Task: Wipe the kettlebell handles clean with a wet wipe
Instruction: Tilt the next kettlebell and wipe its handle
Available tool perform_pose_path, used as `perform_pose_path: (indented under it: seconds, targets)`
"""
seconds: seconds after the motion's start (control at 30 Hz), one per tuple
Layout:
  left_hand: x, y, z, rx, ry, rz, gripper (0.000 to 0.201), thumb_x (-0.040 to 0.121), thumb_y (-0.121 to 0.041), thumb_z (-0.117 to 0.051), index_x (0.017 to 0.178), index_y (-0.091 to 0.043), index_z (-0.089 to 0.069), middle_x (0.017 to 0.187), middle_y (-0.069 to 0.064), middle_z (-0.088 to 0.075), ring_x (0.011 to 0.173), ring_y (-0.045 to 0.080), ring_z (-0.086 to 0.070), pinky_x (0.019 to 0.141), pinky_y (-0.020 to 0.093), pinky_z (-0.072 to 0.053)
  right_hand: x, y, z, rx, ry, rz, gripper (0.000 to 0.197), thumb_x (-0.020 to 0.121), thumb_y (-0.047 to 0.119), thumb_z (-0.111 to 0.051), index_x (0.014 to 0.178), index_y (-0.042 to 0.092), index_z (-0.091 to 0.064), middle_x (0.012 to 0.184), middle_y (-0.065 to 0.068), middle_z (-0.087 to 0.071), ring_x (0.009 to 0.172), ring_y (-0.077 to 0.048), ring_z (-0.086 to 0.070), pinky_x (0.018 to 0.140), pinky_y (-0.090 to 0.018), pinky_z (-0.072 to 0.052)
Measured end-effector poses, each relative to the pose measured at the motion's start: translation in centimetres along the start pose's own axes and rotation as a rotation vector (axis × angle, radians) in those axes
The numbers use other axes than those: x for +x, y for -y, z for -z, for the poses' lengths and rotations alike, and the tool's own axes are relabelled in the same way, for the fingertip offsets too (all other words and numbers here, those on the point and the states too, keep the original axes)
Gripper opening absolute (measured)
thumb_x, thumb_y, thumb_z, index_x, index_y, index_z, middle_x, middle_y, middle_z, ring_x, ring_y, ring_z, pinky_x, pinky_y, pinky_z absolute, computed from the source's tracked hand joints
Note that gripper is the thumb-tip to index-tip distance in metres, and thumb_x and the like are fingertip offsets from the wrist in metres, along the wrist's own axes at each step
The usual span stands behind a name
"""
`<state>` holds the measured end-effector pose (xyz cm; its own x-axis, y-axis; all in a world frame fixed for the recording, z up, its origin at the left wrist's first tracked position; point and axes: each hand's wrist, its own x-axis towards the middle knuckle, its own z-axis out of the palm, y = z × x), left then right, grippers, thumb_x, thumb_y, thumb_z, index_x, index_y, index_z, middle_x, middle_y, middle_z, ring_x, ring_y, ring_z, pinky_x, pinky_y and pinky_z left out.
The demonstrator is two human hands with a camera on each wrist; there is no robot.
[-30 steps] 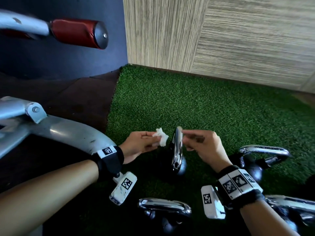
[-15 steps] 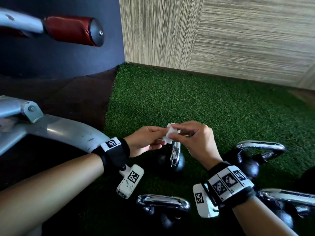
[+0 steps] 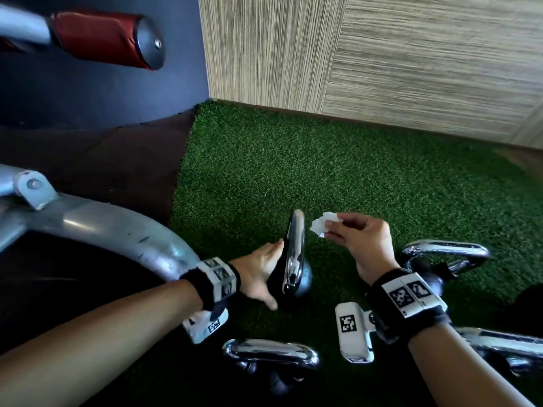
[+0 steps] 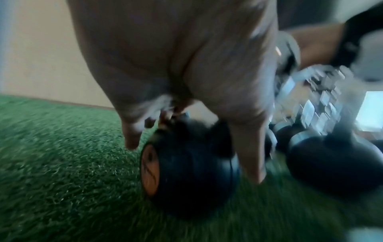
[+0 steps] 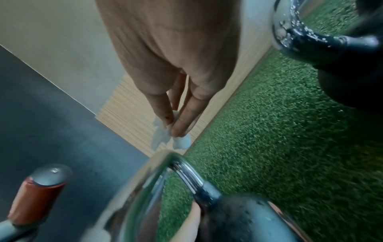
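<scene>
A black kettlebell with a chrome handle stands on the green turf at the centre of the head view. My left hand rests against its left side, fingers spread over the black ball, which bears an orange label. That wrist view is blurred. My right hand hovers just right of the handle's top and pinches a small crumpled white wet wipe between thumb and fingers. The right wrist view has the wipe a little above the chrome handle, not touching it.
Three more chrome-handled kettlebells sit close by: front, right, and far right front. A grey machine frame curves in from the left, with a red padded roller above. A wood-grain wall bounds the turf behind.
The wipe went from my left hand to my right. My left hand dropped to the kettlebell's body; my right hand drew the wipe to the right of the handle.
</scene>
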<state>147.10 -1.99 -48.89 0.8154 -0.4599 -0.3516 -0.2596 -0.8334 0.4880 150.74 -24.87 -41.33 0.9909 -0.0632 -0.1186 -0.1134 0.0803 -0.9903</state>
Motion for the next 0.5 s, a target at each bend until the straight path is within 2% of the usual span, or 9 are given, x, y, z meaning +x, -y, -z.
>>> perform_pose_path:
  seconds: [0.03, 0.1, 0.13, 0.2, 0.27, 0.3, 0.37, 0.4, 0.5]
  targets:
    - [0.4, -0.5, -1.3, 0.024, -0.033, -0.021, 0.14, 0.062, -0.068, -0.083, 0.163, -0.027, 0.006, 0.17, -0.003, 0.013, 0.158, 0.022, 0.003, 0.13, 0.042, -0.005, 0.3, -0.7, 0.0, 0.008, -0.019, -0.021, 0.022, 0.076, -0.006, -0.082, 0.09, 0.007, -0.071, 0.098, -0.019, -0.075, 0.085, -0.029, -0.077, 0.08, -0.037, -0.064]
    - [0.7, -1.5, -3.7, -0.128, -0.194, 0.049, 0.135, 0.064, -0.078, -0.077, 0.162, -0.03, 0.001, 0.169, -0.007, 0.002, 0.158, 0.021, -0.005, 0.13, 0.041, -0.011, 1.1, -2.4, -0.1, 0.004, -0.042, -0.078, 0.023, 0.078, -0.006, -0.081, 0.096, 0.004, -0.071, 0.102, -0.019, -0.074, 0.087, -0.028, -0.077, 0.077, -0.033, -0.064]
    - [0.8, -1.7, -4.4, -0.217, -0.289, 0.073, 0.133, 0.067, -0.077, -0.077, 0.162, -0.026, 0.001, 0.169, -0.002, -0.006, 0.157, 0.022, -0.013, 0.13, 0.039, -0.016, 1.6, -3.3, -0.2, -0.005, -0.042, -0.111, 0.026, 0.078, -0.006, -0.081, 0.101, 0.002, -0.071, 0.103, -0.019, -0.074, 0.088, -0.028, -0.077, 0.077, -0.033, -0.064]
    - [0.9, -1.6, -5.0, -0.249, -0.387, 0.051, 0.12, 0.079, -0.059, -0.076, 0.163, -0.011, -0.005, 0.169, 0.009, -0.016, 0.156, 0.027, -0.02, 0.128, 0.036, -0.016, 2.4, -4.6, -0.8, -0.028, -0.01, -0.156, 0.032, 0.079, -0.006, -0.08, 0.109, -0.003, -0.07, 0.105, -0.02, -0.073, 0.091, -0.03, -0.076, 0.08, -0.034, -0.063]
    - [0.7, -1.3, -5.0, -0.236, -0.411, 0.022, 0.108, 0.081, -0.046, -0.072, 0.16, -0.002, -0.013, 0.163, 0.014, -0.026, 0.152, 0.03, -0.028, 0.127, 0.035, -0.02, 3.1, -5.2, -1.5, -0.039, 0.019, -0.181, 0.032, 0.08, -0.008, -0.079, 0.11, -0.004, -0.07, 0.103, -0.02, -0.074, 0.093, -0.03, -0.075, 0.08, -0.035, -0.063]
    - [0.5, -1.2, -4.7, -0.258, -0.408, 0.001, 0.106, 0.081, -0.043, -0.072, 0.159, -0.003, -0.014, 0.16, 0.012, -0.029, 0.149, 0.028, -0.032, 0.126, 0.036, -0.024, 3.3, -5.3, -1.9, -0.04, 0.038, -0.186, 0.029, 0.08, -0.009, -0.078, 0.108, -0.003, -0.071, 0.101, -0.019, -0.075, 0.092, -0.03, -0.075, 0.078, -0.033, -0.064]
    - [-0.2, -1.1, -3.9, -0.325, -0.387, -0.026, 0.103, 0.083, -0.034, -0.077, 0.159, -0.013, -0.011, 0.158, 0.006, -0.028, 0.147, 0.02, -0.034, 0.124, 0.036, -0.029, 3.5, -5.8, -2.6, -0.075, 0.085, -0.17, 0.024, 0.081, -0.01, -0.076, 0.1, 0.004, -0.075, 0.099, -0.019, -0.076, 0.092, -0.029, -0.075, 0.078, -0.033, -0.065]
    - [-0.6, -1.2, -3.6, -0.353, -0.354, -0.028, 0.104, 0.083, -0.029, -0.078, 0.159, -0.019, -0.008, 0.158, 0.003, -0.026, 0.146, 0.018, -0.033, 0.124, 0.035, -0.03, 3.7, -6.3, -2.9, -0.121, 0.101, -0.158, 0.023, 0.08, -0.008, -0.078, 0.093, 0.01, -0.077, 0.096, -0.017, -0.078, 0.091, -0.028, -0.076, 0.081, -0.037, -0.064]
    - [-0.8, -1.0, -3.1, -0.403, -0.33, -0.078, 0.111, 0.075, -0.036, -0.077, 0.158, -0.02, -0.004, 0.157, 0.009, -0.024, 0.147, 0.026, -0.032, 0.123, 0.044, -0.032, 3.9, -7.5, -3.2, -0.333, 0.093, -0.128, 0.018, 0.079, 0.002, -0.082, 0.073, 0.019, -0.08, 0.083, -0.008, -0.08, 0.081, -0.025, -0.079, 0.081, -0.046, -0.064]
